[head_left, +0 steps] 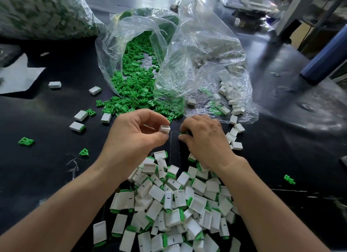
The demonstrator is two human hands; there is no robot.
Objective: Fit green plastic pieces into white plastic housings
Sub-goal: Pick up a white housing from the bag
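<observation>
Left hand [135, 131] pinches one white housing [164, 129] between thumb and fingertips, held over the dark table [47, 167], open end turned toward the right hand [204, 137]. The right hand is knuckles up with its fingers curled tight on a green piece [183, 133]. I only get a sliver of green under the fingers, so probably a single piece, and I can't make out its shape. Housing and green piece are near each other but not touching, with a narrow gap between them. They sit at centre frame, just this side of the bags.

Both forearms cross a big pile of fitted housings [178, 204] at the near table edge, white bodies with green showing at one end, lying every which way.

Behind the hands a clear bag [112, 50] lies on its side, mouth toward me, green pieces [131, 94] spilling out onto the table. Just right of it is a second clear bag [216, 73], with loose empty housings [233, 105] trailing from its mouth down past the right hand.

On the left of the table are a few fitted units [77, 126] and single stray green pieces [26, 141], well apart. One more stray green bit [289, 179] lies far right.

At top left is a large full bag [43, 13], blurred, with mixed white and green inside. There's a white sheet [16, 77] at the left edge and a blue cylinder [324, 54] at the right edge, tilted.
</observation>
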